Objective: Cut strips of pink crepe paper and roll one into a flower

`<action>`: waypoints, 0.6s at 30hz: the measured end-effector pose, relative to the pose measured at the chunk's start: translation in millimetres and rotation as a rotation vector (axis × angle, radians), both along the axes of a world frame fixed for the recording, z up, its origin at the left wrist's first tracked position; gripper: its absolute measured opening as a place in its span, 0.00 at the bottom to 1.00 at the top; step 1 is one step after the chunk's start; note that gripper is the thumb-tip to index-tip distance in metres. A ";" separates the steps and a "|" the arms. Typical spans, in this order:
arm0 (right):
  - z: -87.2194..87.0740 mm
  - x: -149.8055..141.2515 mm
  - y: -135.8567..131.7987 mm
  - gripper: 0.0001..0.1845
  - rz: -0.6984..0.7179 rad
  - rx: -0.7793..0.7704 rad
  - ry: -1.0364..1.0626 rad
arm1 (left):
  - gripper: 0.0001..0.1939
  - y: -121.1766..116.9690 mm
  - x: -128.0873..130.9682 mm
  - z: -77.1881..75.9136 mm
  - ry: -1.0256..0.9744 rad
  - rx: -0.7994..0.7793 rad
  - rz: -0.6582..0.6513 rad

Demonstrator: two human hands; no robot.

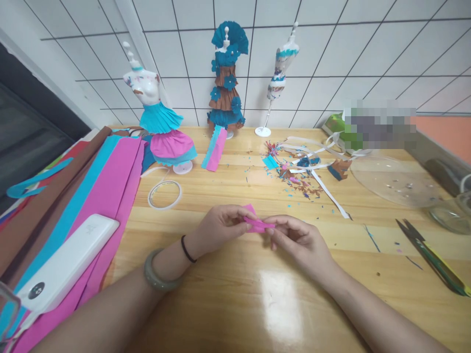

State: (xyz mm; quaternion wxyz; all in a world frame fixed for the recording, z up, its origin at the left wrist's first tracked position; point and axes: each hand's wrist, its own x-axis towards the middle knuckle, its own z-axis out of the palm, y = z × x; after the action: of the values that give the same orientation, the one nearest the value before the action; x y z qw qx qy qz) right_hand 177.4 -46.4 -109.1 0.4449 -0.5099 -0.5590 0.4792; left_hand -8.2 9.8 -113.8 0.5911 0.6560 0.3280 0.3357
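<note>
Between my two hands, above the middle of the table, is a small piece of pink crepe paper [257, 225]. My left hand [224, 223] pinches its left part, with one corner sticking up past the fingers. The right end is pinched by the thumb and fingertips of my right hand [298, 238]. A roll of double-sided tape [165, 195] lies left of my hands. Behind them rests a blue and pink crepe strip [214, 148]. Farther back stands a small dress form [167, 132] in a pleated blue and pink paper skirt.
At the back are a form in a teal and brown dress [225, 83] and a bare form [281, 73]. Paper scraps and white strips [327, 191] lie right of centre, scissors [430, 257] far right. A white power bank [69, 262] rests on crepe sheets [106, 196] at left.
</note>
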 end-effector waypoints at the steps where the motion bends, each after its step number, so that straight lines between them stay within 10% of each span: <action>1: 0.2 0.0 0.0 0.14 0.003 -0.005 0.010 | 0.07 0.1 -0.1 0.3 -0.015 -0.005 -0.003; 18: 3.9 4.5 1.8 0.13 0.044 -0.037 0.030 | 0.09 0.5 -2.2 8.3 -0.029 -0.027 -0.053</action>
State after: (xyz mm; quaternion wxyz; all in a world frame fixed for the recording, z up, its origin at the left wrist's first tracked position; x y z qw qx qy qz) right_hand 182.0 -44.6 -105.2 0.4330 -0.4984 -0.5544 0.5067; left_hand -10.4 10.3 -105.5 0.6133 0.6515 0.3062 0.3250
